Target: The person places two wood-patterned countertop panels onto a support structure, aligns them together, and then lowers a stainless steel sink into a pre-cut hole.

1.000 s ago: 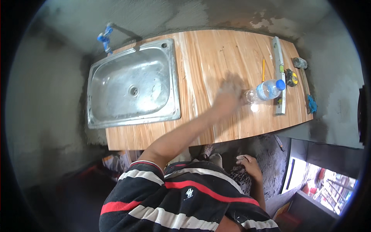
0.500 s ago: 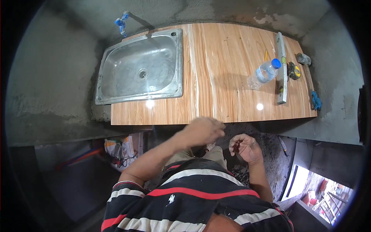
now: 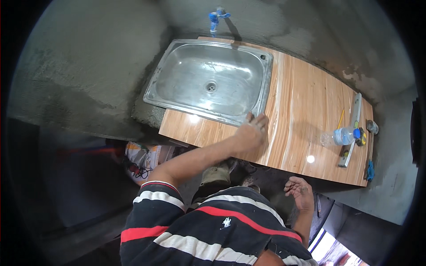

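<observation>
A rectangular stainless steel sink [image 3: 191, 84] lies in the left part of a wood-patterned countertop [image 3: 293, 111]. My left hand [image 3: 249, 134] reaches over the counter's front edge. Its fingertips are at the sink's front right corner and seem to touch the rim; the fingers are slightly apart and hold nothing visible. Below the front edge, to the right, hangs my right hand [image 3: 301, 193]. Its fingers are loosely bent and apart, with nothing seen between them. Grey dirt marks that hand.
A clear water bottle [image 3: 342, 136] lies on the counter's right part. Around it are a spirit level [image 3: 356, 116], a yellow pencil [image 3: 341, 119], a tape measure [image 3: 363, 136], a grey lump [image 3: 372, 127] and a blue scrap [image 3: 370, 170]. A blue tap [image 3: 214, 21] juts from the back wall.
My left hand has moved from in front of the counter up to the sink's front right corner. The view has turned, so the sink appears farther right. My right hand stays low.
</observation>
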### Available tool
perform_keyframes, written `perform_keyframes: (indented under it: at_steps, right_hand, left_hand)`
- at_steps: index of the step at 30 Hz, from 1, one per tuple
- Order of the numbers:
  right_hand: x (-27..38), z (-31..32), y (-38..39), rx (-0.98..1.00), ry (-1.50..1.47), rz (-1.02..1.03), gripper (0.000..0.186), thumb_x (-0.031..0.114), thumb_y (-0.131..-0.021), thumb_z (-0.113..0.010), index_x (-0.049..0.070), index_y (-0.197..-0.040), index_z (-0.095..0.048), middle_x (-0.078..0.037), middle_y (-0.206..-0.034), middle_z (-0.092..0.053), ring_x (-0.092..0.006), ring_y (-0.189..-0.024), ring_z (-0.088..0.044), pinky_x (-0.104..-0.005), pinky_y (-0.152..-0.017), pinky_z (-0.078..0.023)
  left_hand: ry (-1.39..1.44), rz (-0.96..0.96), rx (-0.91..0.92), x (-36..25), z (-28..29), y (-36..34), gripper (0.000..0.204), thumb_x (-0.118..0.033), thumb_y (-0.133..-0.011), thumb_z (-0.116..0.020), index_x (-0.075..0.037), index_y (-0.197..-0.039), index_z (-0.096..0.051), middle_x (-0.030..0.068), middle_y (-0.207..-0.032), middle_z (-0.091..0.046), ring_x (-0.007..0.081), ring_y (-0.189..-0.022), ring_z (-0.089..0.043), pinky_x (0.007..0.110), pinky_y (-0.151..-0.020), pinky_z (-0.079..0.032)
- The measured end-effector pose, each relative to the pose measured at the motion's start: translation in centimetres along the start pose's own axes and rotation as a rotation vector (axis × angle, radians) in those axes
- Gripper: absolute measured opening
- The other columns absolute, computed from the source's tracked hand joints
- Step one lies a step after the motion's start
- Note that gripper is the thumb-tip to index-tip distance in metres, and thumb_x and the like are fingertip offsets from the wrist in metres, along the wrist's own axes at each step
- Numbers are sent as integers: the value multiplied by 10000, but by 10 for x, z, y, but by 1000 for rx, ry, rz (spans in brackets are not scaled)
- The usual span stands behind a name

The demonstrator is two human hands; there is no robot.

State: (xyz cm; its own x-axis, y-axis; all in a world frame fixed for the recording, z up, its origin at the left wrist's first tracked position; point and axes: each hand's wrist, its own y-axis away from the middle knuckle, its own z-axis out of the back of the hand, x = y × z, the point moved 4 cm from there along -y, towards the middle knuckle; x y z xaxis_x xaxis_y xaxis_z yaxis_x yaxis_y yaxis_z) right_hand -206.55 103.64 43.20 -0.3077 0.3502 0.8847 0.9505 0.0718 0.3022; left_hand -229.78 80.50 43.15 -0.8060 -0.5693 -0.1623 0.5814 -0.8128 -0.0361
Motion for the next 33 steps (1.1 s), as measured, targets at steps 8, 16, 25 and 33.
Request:
perform_keyframes:
  at_steps: [8, 16, 25, 33]
  right_hand:
    - [-108, 9, -1, 69, 432, -499, 412, 277, -965, -626, 5, -1272, -656, -87, -1138, -704, -179, -925, -671, -313, -759, -551]
    - [-307, 110, 91, 96, 931, -1056, 381, 347, -938, -625, 95, -1215, -694, -48, -957, -703, -174, -833, -655, -366, -671, -544]
    - [-395, 123, 206, -6, 913, -1080, 381, 429, -914, -650, 79, -1041, -727, -74, -885, -708, -207, -705, -641, -431, -571, -520]
    - [-430, 0, 238, 318, 1102, -1006, 478, 479, -895, -638, 30, -1029, -733, -134, -910, -723, -264, -721, -691, -421, -586, -574]
  left_hand:
    - [1098, -327, 411, -48, 89, 115, 627, -434, -952, -644, 16, -1380, -564, 231, -1420, -556, 391, -1269, -576, 448, -1057, -467]
    - [736, 593, 274, 4, -89, 339, 740, -519, -957, -610, 35, -1437, -502, 256, -1416, -570, 393, -1299, -568, 439, -1073, -455]
    - [1877, 1432, 341, -143, -234, 624, 707, -536, -946, -637, 13, -1387, -581, 172, -1329, -647, 225, -1193, -620, 361, -996, -487]
    - [1150, 1118, 292, -10, -223, 672, 745, -444, -926, -661, 55, -1454, -497, 199, -1407, -606, 284, -1310, -566, 375, -1084, -432]
